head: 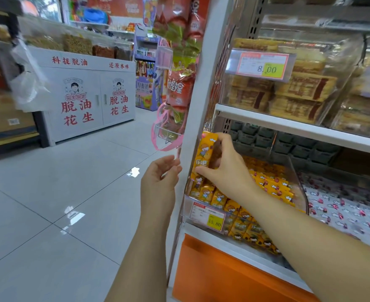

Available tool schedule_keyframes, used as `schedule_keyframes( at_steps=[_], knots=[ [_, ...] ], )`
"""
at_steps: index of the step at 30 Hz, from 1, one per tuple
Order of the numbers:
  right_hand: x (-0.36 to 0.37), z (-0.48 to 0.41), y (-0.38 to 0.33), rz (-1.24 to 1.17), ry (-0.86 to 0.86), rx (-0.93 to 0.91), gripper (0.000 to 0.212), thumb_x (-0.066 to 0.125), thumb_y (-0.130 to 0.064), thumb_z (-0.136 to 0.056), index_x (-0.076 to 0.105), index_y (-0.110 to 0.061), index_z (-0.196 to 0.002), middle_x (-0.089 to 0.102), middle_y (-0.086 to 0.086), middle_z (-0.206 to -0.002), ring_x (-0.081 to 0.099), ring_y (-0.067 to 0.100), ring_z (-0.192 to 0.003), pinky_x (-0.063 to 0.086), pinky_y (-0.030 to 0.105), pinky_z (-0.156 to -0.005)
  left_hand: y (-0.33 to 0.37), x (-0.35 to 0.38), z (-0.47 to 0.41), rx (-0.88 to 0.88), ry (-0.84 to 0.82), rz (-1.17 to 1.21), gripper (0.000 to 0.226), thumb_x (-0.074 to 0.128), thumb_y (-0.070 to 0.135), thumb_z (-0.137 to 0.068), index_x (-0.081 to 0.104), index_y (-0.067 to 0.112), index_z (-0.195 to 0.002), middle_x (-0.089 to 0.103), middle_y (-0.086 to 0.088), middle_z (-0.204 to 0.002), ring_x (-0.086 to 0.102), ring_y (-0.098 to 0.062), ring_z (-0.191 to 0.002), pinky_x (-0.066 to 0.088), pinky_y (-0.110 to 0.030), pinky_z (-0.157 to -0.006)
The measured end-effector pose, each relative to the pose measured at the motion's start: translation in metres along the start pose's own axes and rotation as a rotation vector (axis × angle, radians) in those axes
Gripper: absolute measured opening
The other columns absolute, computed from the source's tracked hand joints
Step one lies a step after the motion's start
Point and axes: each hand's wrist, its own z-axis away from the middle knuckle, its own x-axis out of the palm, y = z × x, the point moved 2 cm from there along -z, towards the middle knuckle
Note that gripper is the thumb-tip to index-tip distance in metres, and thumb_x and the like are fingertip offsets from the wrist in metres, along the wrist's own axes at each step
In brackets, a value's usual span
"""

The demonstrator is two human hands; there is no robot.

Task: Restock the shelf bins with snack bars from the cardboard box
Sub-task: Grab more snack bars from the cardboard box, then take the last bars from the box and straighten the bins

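Fingers of my right hand (221, 168) are curled round a small stack of yellow snack bars (204, 147). My thumb is underneath and my fingertips are over the top edge, and I hold the stack upright. It sits at the left end of the clear shelf bin (298, 177), tight against the white shelf post (198, 88) and just above the bars already lying there. More of the same yellow packets (271, 184) fill the bin from front to back, some standing in a row along the front wall. A price label reading 15.80 (209, 219) is clipped to that front.

My left hand (160, 177) hangs in the aisle just left of the post. Its fingers are loosely bent and it holds nothing.

The neighbouring bin to the right holds white and pink wrapped sweets (343, 212). On the shelf above, a clear bin of brown and tan bars (299, 88) carries a label marked 8.00 (264, 65). Red snack bags (179, 88) hang on the end of the shelving. Across the pale tiled floor (49, 203) stands a white cabinet with red lettering (88, 101).
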Motion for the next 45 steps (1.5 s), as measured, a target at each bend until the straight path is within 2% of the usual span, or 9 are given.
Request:
schedule_keyframes(
  at_steps=[8,11,15,20,27,31,34,41,45],
  knots=[
    [0.017,0.005,0.022,0.333,-0.091,0.034,0.033,0.074,-0.036,-0.079,0.047,-0.026,-0.096,0.064,-0.007,-0.078,0.061,0.015,-0.074,0.052,0.038,-0.066,-0.026,-0.004,0.002,-0.114,-0.144,-0.335,0.022,0.054,0.005,-0.093,0.06,0.021,-0.107,0.061,0.012,-0.097,0.055,0.006,-0.086,0.041,-0.006,-0.067],
    [0.014,0.002,0.02,0.439,-0.162,0.045,0.022,0.066,-0.04,-0.084,0.049,-0.027,-0.088,0.056,-0.01,-0.073,0.054,0.016,-0.073,0.045,0.033,-0.061,-0.029,-0.002,0.002,-0.114,-0.175,-0.411,0.021,0.053,0.008,-0.093,0.06,0.024,-0.105,0.061,0.012,-0.098,0.056,0.003,-0.088,0.04,-0.01,-0.069],
    [0.015,-0.005,0.026,0.493,-0.299,0.142,0.02,0.057,-0.041,-0.088,0.048,-0.028,-0.1,0.059,-0.002,-0.089,0.054,0.019,-0.082,0.048,0.034,-0.069,-0.032,-0.001,0.004,-0.105,-0.172,-0.486,0.028,0.05,0.006,-0.094,0.062,0.021,-0.113,0.063,0.009,-0.107,0.056,-0.005,-0.097,0.042,-0.014,-0.072],
    [0.011,-0.008,0.024,0.33,-0.503,0.231,0.035,0.059,-0.038,-0.09,0.045,-0.02,-0.116,0.058,-0.003,-0.092,0.052,0.008,-0.071,0.037,0.022,-0.054,-0.031,0.0,0.006,-0.096,-0.185,-0.5,0.025,0.05,0.01,-0.095,0.061,0.024,-0.113,0.059,0.014,-0.102,0.052,0.006,-0.085,0.038,-0.007,-0.064],
    [0.013,0.016,0.026,0.424,-0.498,-0.008,0.032,0.063,-0.029,-0.088,0.044,-0.024,-0.113,0.055,-0.009,-0.075,0.048,0.003,-0.06,0.031,0.019,-0.048,-0.03,0.002,0.008,-0.052,-0.207,-0.493,0.021,0.052,0.012,-0.096,0.063,0.029,-0.097,0.063,0.006,-0.109,0.06,-0.003,-0.088,0.042,-0.006,-0.062],
    [0.017,0.022,0.032,0.57,-0.439,-0.025,0.036,0.053,-0.029,-0.095,0.039,-0.027,-0.128,0.059,-0.002,-0.114,0.053,0.019,-0.102,0.045,0.034,-0.081,-0.034,0.006,0.01,0.091,-0.258,-0.65,0.031,0.051,0.021,-0.097,0.058,0.034,-0.124,0.054,0.008,-0.122,0.056,-0.001,-0.1,0.046,-0.012,-0.079],
    [0.022,0.022,0.035,0.727,-0.43,-0.057,0.039,0.046,-0.032,-0.099,0.034,-0.029,-0.136,0.049,-0.004,-0.135,0.038,0.02,-0.127,0.028,0.037,-0.106,-0.033,0.006,0.012,0.14,-0.24,-0.962,0.037,0.046,0.027,-0.099,0.049,0.04,-0.134,0.046,0.009,-0.127,0.052,-0.011,-0.109,0.048,-0.032,-0.088],
    [0.009,0.034,0.027,0.699,-0.453,0.001,0.064,0.041,-0.038,-0.1,0.006,-0.026,-0.152,0.016,-0.004,-0.159,0.017,0.02,-0.144,0.008,0.044,-0.119,-0.025,0.012,0.032,0.096,-0.36,-1.308,0.062,0.046,0.027,-0.096,0.016,0.041,-0.148,0.018,-0.006,-0.147,0.033,-0.033,-0.129,0.04,-0.043,-0.099],
    [-0.014,0.08,0.014,0.536,-0.256,-0.096,0.059,0.05,-0.028,-0.097,0.025,-0.023,-0.149,0.03,-0.005,-0.153,0.024,0.015,-0.14,0.014,0.027,-0.113,-0.01,0.009,0.057,0.219,-0.199,-1.119,0.053,0.05,0.019,-0.094,0.037,0.034,-0.142,0.032,-0.003,-0.144,0.042,-0.026,-0.124,0.042,-0.039,-0.098]
  ],
)
